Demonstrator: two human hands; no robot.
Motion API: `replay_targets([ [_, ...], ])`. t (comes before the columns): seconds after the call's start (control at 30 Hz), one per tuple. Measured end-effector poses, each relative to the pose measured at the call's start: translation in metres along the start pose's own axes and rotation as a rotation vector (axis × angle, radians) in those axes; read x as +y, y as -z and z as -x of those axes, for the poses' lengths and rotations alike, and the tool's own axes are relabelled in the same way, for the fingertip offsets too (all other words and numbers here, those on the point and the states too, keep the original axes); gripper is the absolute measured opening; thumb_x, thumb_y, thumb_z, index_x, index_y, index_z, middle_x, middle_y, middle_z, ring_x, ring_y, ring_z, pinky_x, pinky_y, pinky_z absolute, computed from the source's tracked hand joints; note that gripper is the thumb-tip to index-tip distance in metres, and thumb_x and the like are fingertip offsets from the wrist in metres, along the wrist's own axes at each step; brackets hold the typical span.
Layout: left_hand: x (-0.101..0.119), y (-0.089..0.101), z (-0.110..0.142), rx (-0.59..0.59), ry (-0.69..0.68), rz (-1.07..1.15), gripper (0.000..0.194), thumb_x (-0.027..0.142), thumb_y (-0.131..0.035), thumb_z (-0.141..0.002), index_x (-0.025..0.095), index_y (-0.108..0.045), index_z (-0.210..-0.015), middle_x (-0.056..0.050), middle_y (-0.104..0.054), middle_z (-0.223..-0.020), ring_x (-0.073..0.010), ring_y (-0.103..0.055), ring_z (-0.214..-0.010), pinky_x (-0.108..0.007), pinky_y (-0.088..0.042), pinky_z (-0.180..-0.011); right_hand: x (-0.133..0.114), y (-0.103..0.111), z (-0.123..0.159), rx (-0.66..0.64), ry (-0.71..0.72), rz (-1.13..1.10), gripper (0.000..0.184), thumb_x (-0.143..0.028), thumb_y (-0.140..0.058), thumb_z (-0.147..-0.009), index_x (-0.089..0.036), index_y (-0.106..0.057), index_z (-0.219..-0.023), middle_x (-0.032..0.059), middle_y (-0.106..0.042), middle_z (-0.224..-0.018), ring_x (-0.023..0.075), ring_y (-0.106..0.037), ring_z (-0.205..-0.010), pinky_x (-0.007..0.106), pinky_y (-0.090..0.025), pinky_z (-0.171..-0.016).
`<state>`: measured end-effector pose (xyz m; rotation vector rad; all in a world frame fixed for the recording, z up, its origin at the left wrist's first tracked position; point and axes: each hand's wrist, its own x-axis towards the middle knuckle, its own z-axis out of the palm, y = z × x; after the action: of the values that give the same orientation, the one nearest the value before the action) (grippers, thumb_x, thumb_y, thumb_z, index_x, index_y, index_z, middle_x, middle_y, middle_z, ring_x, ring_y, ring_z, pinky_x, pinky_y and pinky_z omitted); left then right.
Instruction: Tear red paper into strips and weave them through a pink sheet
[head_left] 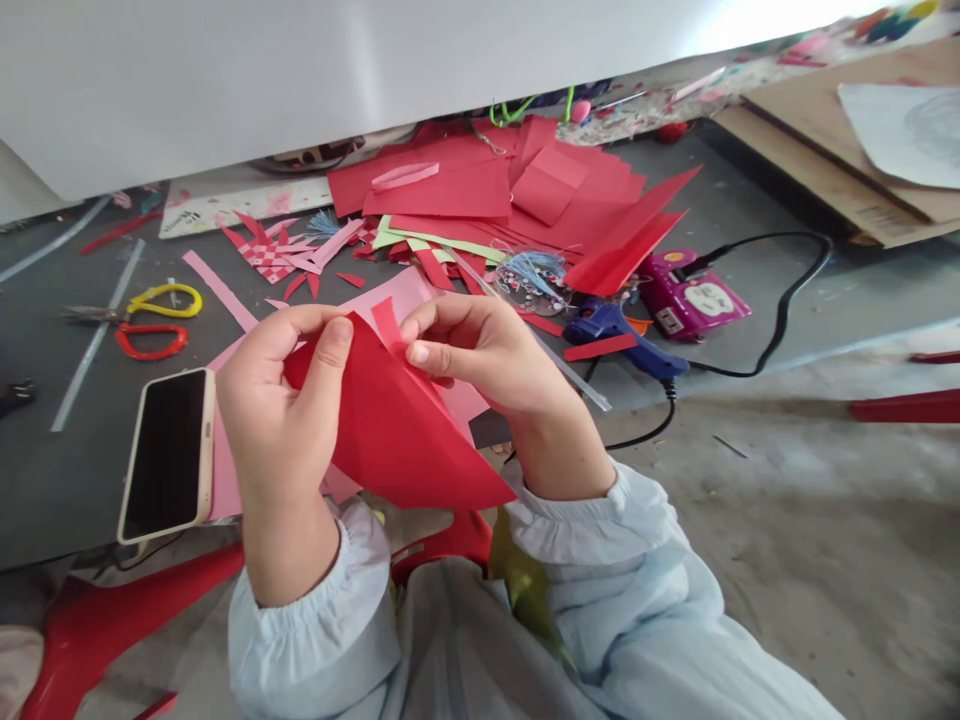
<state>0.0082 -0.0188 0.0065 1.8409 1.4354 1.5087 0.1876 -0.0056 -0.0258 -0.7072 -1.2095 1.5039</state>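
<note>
A sheet of red paper hangs slightly curved between my two hands, above the front of the dark table. My left hand pinches its upper left corner between thumb and fingers. With thumb and forefinger, my right hand grips the sheet's upper edge, where a narrow red strip sticks up. Whether that strip is joined to the sheet I cannot tell. Pink paper lies beneath, partly hidden by my hands and the red sheet.
Left of my hands are a phone and scissors with yellow and red handles. Red paper sheets and woven paper pieces lie behind. A blue glue gun, a corded purple box and cardboard are at the right.
</note>
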Motion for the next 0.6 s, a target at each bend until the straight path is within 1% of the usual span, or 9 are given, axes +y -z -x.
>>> replay_targets([
  [0.13,0.0013,-0.0010,0.0003,0.007,-0.008,0.003,0.015,0.035,-0.073,-0.091,0.021,-0.077,-0.089,-0.002,-0.076,-0.085,-0.0199,-0.072,-0.083,-0.035,-0.059,-0.078,0.0019,0.0001,-0.0019,-0.011,0.000,-0.003,0.036,-0.042,-0.089,-0.074,-0.013,-0.070,-0.084,-0.0041,-0.061,-0.064,0.0030,-0.048,-0.048,0.015,-0.037,-0.041],
  [0.23,0.0020,-0.0018,0.0005,0.015,0.002,-0.011,0.013,0.035,-0.073,-0.091,0.023,-0.077,-0.089,-0.002,-0.076,-0.085,-0.0203,-0.072,-0.082,-0.035,-0.058,-0.078,0.0029,-0.0005,-0.0020,-0.003,0.021,-0.002,0.035,-0.041,-0.090,-0.073,-0.014,-0.069,-0.084,-0.0041,-0.061,-0.066,0.0033,-0.049,-0.050,0.015,-0.038,-0.042],
  [0.37,0.0014,-0.0025,0.0003,0.023,0.023,-0.003,0.010,0.034,-0.072,-0.092,0.026,-0.077,-0.089,0.001,-0.075,-0.084,-0.0169,-0.071,-0.081,-0.031,-0.056,-0.077,0.0041,-0.0017,-0.0008,0.014,0.042,0.023,0.035,-0.041,-0.089,-0.074,-0.015,-0.069,-0.086,-0.0032,-0.062,-0.073,0.0042,-0.051,-0.054,0.016,-0.039,-0.044],
  [0.5,0.0008,-0.0027,-0.0001,0.039,0.016,-0.013,0.006,0.028,-0.071,-0.092,0.026,-0.076,-0.088,0.003,-0.075,-0.082,-0.0153,-0.070,-0.079,-0.028,-0.055,-0.073,0.0052,-0.0021,-0.0023,0.018,0.072,0.035,0.037,-0.044,-0.088,-0.074,-0.016,-0.068,-0.087,-0.0030,-0.062,-0.074,0.0050,-0.050,-0.056,0.017,-0.038,-0.046],
  [0.6,0.0008,-0.0026,-0.0004,0.045,0.016,0.020,0.006,0.027,-0.073,-0.091,0.026,-0.077,-0.087,0.004,-0.075,-0.082,-0.0147,-0.069,-0.077,-0.028,-0.054,-0.072,0.0049,-0.0034,-0.0050,0.011,0.130,0.011,0.037,-0.043,-0.090,-0.072,-0.016,-0.067,-0.083,-0.0029,-0.061,-0.074,0.0058,-0.052,-0.061,0.018,-0.042,-0.052],
])
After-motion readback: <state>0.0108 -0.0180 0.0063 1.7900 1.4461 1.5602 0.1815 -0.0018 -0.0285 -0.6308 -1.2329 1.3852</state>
